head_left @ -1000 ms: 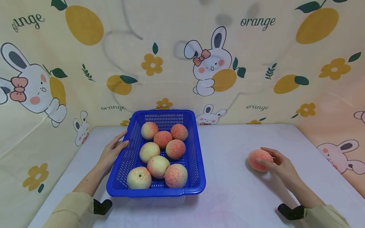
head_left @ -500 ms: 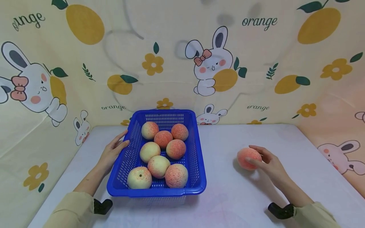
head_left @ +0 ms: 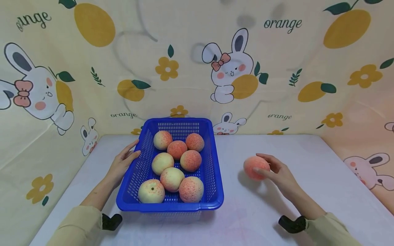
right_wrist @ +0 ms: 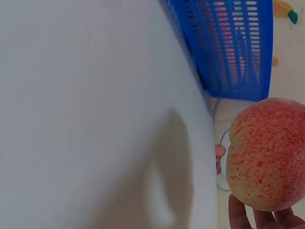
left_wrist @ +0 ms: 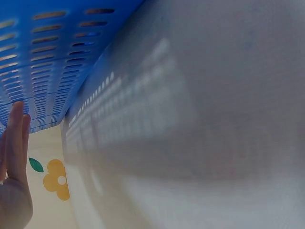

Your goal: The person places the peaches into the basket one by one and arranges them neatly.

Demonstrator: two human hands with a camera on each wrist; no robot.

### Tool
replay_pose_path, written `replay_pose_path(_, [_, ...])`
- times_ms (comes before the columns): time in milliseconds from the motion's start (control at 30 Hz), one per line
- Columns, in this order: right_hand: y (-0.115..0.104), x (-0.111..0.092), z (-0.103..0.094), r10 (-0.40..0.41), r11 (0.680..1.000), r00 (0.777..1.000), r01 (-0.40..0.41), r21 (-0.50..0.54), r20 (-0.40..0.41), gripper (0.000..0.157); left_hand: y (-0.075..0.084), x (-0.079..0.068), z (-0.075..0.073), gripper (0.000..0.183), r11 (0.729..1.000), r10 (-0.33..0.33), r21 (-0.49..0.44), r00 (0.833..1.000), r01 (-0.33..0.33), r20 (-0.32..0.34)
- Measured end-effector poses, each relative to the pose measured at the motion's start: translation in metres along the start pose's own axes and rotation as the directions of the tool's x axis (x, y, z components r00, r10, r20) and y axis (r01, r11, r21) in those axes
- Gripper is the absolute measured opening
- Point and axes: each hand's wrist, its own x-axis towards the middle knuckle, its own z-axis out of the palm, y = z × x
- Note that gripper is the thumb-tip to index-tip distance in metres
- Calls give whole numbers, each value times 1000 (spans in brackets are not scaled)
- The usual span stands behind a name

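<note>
My right hand (head_left: 280, 176) holds a pinkish-red peach (head_left: 256, 167) between thumb and fingers, to the right of the basket. In the right wrist view, the peach (right_wrist: 269, 155) sits above the fingertips (right_wrist: 238, 212), and its shadow lies apart from it on the table. A blue plastic basket (head_left: 219, 191) with slotted walls contains several yellow and red peaches. At its left side, my left hand (head_left: 121, 165) rests against the rim. Straight fingers (left_wrist: 16, 138) lie along the slotted outer wall (left_wrist: 45, 67) in the left wrist view.
The basket stands left of centre on a white-covered table (head_left: 240, 218). A cloth backdrop (head_left: 184, 20) printed with rabbits, oranges and flowers rises behind the table and along both sides. Black wrist cameras (head_left: 292, 224) are worn at both sleeves.
My right hand has carried the peach leftward, closer to the basket. My left hand stays at the basket's left rim, and the peaches inside keep their places.
</note>
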Motion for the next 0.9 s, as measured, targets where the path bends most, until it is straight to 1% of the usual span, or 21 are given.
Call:
replay_pose_path(233, [-13, 8, 11, -39, 999, 999, 38, 29, 14, 53, -1, 1, 0, 64, 1000, -4, 6, 1000, 4, -5])
replay_pose_path(433, [-26, 16, 18, -40, 999, 999, 39, 27, 33, 52, -1, 1, 0, 64, 1000, -5, 13, 1000, 5, -8])
replay_pose_path(600, [-37, 22, 24, -59, 998, 997, 58, 32, 47, 50, -2, 0, -1, 65, 1000, -8, 17, 1000, 8, -7])
replay_pose_path(800, [-52, 29, 30, -58, 997, 996, 55, 49, 63, 55, -3, 1, -1, 64, 1000, -1, 25, 1000, 2, -10])
replay_pose_path(900, [-59, 34, 32, -72, 996, 995, 67, 64, 71, 55, -3, 2, 0, 64, 1000, -2, 28, 1000, 2, -10])
